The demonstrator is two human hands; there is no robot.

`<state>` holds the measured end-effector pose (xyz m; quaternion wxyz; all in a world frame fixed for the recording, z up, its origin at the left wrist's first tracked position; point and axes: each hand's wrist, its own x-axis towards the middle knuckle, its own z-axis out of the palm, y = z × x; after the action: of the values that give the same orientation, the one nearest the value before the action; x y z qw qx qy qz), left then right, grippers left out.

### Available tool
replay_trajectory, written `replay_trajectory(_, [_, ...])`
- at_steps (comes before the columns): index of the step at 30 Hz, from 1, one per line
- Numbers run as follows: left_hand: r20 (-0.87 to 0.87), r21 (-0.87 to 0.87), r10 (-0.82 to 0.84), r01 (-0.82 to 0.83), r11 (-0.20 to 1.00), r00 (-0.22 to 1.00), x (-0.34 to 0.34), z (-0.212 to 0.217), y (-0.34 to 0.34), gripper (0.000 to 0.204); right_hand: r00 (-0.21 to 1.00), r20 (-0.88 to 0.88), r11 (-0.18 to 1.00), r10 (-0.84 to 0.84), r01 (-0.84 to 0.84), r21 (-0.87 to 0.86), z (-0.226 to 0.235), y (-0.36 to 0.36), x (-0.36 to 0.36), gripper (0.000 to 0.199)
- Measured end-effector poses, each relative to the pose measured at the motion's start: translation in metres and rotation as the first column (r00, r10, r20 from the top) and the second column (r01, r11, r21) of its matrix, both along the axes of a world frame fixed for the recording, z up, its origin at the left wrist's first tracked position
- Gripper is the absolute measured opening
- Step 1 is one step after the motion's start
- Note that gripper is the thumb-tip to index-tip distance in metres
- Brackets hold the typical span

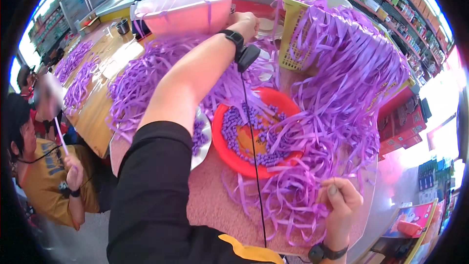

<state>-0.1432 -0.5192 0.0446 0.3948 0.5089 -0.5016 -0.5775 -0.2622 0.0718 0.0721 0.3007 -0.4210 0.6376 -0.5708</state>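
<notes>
Left hand [245, 24] by one basin [188, 22], right hand [340, 199] by many ribbons [299, 195].

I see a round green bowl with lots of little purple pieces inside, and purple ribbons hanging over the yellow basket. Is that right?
Not quite: the round bowl is red, not green, as the head view shows. Little purple pieces are inside, and purple ribbons hang over the yellow basket.
</notes>
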Motion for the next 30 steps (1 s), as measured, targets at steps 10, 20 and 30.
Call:
replay_trajectory(10, [0.945, -0.325, 0.184, 0.733, 0.598, 0.27, 0.021, 0.017, 0.032, 0.013, 0.997, -0.065, 0.999, 0.028, -0.029, -0.013, -0.009, -0.009, -0.007, 0.014])
replay_trajectory(20, [0.055, -0.298, -0.465, 0.459, 0.837, 0.883, 0.169, 0.104, 0.327, 0.018, 0.993, 0.009, 0.993, 0.115, -0.115, 0.019, -0.027, -0.01, 0.005, 0.014])
replay_trajectory(30, [0.601, -0.635, 0.147, 0.357, 0.685, 0.786, 0.288, -0.014, 0.392, 0.01, 0.962, -0.144, 0.972, 0.234, -0.234, 0.019, -0.037, -0.008, 0.014, 0.015])
